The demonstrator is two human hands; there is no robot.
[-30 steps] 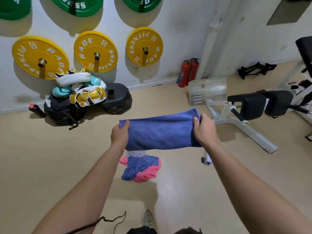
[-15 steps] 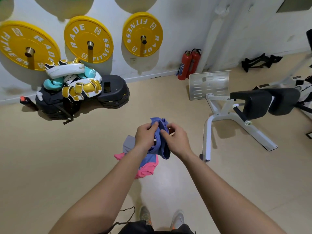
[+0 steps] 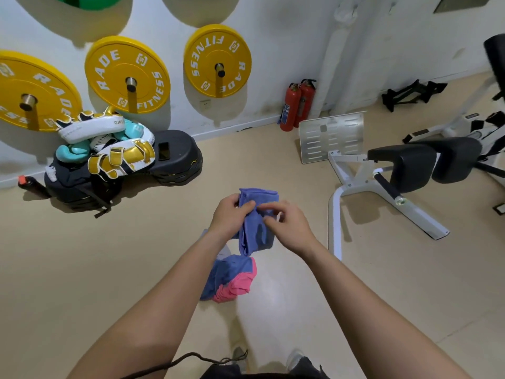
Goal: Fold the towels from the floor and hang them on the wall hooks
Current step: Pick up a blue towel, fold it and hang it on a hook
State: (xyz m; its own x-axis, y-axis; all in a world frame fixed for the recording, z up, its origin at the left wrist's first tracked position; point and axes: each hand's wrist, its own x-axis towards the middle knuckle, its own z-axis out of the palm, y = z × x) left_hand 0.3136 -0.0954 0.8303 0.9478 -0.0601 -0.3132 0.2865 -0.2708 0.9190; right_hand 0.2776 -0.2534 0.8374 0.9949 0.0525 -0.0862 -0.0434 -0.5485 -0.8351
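**Both hands on a folded blue towel**

Both forearms reach forward. The left hand (image 3: 231,214) grips the blue towel (image 3: 255,231), thumb curled over its upper edge; the right hand (image 3: 287,224) pinches it beside. The towel hangs folded, narrow, above a blue and pink pile of towels (image 3: 229,280) on the floor (image 3: 109,269).

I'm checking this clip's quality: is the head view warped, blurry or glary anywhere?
Head view: wide-angle warping tilts the wall pipe; the right hand is slightly motion-blurred at the blue towel; a soft glare patch lies on the floor beside the towel pile; yellow weight plates cast soft wall shadows.
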